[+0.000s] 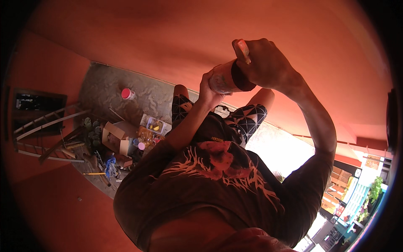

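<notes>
Our right hand [267, 61] pinches a red-smeared handle [243, 50] by the tilted tub's [224, 78] mouth; our left hand [206, 91] clasps its side.

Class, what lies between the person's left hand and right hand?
The head view shows a container there, gripped by the left hand, its dark opening toward the right hand.

So your tub [223, 79] is a pale cylinder with some printing on its side, tipped way over in your left hand [208, 95], dark open mouth angled toward your right hand [267, 63]. And that handle [242, 49] in your right fist? Short, smeared reddish-orange, paler at the lower end, right by the rim. Can't make out its working end, tbh.
</notes>
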### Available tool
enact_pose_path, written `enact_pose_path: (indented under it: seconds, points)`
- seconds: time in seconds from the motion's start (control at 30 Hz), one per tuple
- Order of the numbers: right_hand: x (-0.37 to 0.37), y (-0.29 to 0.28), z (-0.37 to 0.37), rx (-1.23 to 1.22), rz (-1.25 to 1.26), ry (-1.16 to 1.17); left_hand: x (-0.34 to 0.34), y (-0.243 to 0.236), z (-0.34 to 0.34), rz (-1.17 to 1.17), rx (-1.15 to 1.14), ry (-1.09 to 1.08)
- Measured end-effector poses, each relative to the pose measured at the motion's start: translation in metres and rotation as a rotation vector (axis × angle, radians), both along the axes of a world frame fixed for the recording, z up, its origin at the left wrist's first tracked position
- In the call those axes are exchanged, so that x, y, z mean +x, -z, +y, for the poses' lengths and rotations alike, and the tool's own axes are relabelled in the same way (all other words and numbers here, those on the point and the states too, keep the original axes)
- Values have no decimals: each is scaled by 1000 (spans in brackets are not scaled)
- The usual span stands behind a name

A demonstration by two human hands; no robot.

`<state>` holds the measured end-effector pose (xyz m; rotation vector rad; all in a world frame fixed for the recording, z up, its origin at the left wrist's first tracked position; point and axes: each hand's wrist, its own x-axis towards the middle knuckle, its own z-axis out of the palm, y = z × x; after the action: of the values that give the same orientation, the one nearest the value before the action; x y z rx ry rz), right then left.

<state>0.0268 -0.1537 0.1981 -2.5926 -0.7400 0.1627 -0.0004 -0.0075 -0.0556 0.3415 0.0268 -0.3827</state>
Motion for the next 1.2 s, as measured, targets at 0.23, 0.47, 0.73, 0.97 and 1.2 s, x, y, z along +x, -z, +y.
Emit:
enact_pose_path:
  seconds: [0.23,0.47,0.73,0.97,1.2]
  points:
    - [8,-8,-9,-48,90,-195,-2,3,-5,57,-20,7]
    - [34,1,-34,257,300,-488,-3,-7,-6,66,-26,40]
    - [34,-8,-34,-146,229,-528,7,5,-4,45,7,60]
    - [33,-19,-30,-239,262,-476,3,5,-11,52,29,89]
    - [38,-27,-38,-51,231,-507,8,8,-14,123,-23,109]
